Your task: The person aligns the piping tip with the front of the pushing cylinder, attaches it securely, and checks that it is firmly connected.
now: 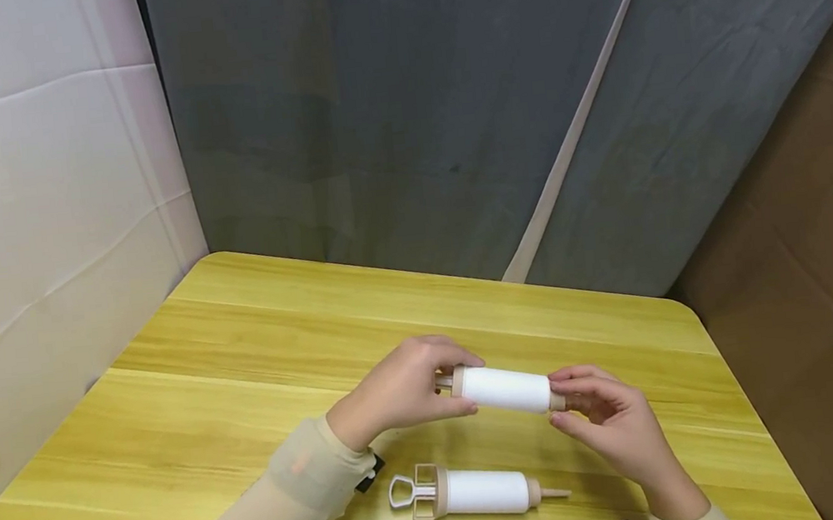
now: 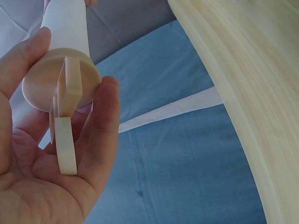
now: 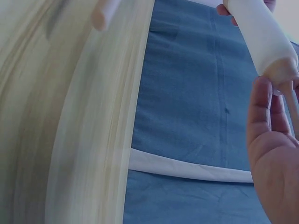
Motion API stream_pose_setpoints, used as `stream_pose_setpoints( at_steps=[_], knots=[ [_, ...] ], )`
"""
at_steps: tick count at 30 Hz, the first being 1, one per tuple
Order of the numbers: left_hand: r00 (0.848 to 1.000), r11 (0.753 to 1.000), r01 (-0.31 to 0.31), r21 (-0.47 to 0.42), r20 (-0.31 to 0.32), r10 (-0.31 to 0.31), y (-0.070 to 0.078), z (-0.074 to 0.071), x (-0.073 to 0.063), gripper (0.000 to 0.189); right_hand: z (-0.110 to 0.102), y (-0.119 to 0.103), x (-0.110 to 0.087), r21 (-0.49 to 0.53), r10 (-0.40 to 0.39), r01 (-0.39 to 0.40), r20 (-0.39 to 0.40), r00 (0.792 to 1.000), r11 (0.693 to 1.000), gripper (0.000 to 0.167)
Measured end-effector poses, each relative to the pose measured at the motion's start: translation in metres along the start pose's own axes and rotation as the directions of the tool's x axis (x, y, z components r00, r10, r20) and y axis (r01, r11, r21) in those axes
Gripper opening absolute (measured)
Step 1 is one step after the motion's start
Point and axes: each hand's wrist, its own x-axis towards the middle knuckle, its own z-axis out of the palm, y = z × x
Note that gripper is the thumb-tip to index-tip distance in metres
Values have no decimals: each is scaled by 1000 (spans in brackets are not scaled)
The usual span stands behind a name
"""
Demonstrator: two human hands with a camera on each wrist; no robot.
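A large syringe [image 1: 508, 389] with a white barrel and beige ends is held above the table between both hands. My left hand [image 1: 409, 386] grips its collar end, thumb on one side and fingers on the other. In the left wrist view the beige collar [image 2: 42, 86] faces the camera, its flat handle parts reaching toward the palm. At the other end my right hand [image 1: 621, 424] holds the beige tip cap [image 3: 280, 70] with its fingertips. The thin nozzle [image 3: 290, 102] runs down along the palm. A second, similar syringe [image 1: 487, 490] lies on the table below the hands.
The wooden table [image 1: 196, 398] has rounded far corners. A grey curtain [image 1: 374, 130] with a pale strip [image 1: 577, 123] hangs behind it. White cloth [image 1: 42, 204] stands along the left, brown cloth [image 1: 821, 238] along the right. The lying syringe's ring handle [image 1: 401, 492] points left.
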Motion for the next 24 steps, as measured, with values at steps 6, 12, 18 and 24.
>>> stream_pose_setpoints(
  at_steps=[6,12,18,24],
  knots=[
    [1000,1000,-20,12,-13,20,0,1,-1,41,3,-2,0,-27,78,-81,-80,994,996,34],
    [1000,1000,-22,4,-5,23,-1,1,0,41,6,-5,2,-53,214,-217,-56,975,975,22],
    [999,1000,-27,-12,17,28,-2,1,0,40,8,-6,0,-121,211,-220,-85,974,968,18],
    [1000,1000,-18,-13,12,19,-3,1,-1,40,7,-4,-1,-94,134,-141,-72,988,986,32]
  ],
)
